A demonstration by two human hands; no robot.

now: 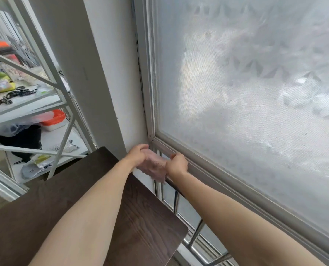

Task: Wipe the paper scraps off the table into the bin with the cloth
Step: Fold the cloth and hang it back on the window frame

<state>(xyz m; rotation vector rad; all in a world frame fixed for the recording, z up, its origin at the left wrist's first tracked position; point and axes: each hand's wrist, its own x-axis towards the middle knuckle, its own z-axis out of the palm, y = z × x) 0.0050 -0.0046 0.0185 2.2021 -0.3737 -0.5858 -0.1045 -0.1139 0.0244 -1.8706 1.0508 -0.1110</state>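
Observation:
A pale pink cloth [153,166] hangs over a dark rail beside the window, just past the far edge of the dark brown wooden table [144,217]. My left hand [137,153] grips the cloth's left upper end against the white wall. My right hand [177,163] grips its right end on the rail below the window frame. Both arms stretch out over the table. No paper scraps and no bin are in view.
A frosted window [246,93] fills the right side, with a metal railing [196,233] below its sill. A white pillar [102,73] stands behind the table. At the left, white metal shelves [44,104] hold bags, hair ties and boxes.

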